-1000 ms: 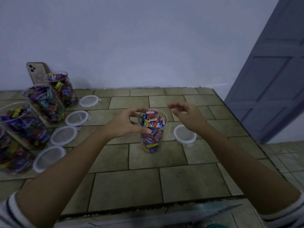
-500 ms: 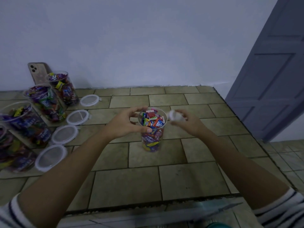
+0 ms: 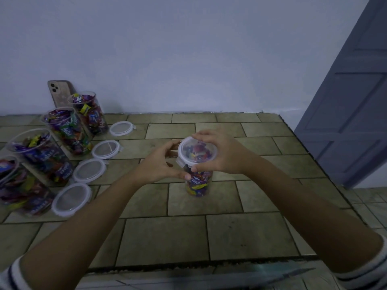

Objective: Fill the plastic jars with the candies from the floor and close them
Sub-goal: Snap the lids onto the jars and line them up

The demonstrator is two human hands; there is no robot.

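One wide-angle view looks from the person's head, forward and steeply down at the tiled floor. It sits close. The left grip and right grip meet just above mid-frame, the left holding the jar, the right its lid. Beyond the grips rises the wall. Left of them the frame edge crops a row of open jars, and to their right stands a door.

We see the nearest jar cut off by the left edge, the phone partly hidden behind the rear jar, and the right hand covering the right rim of the lid.
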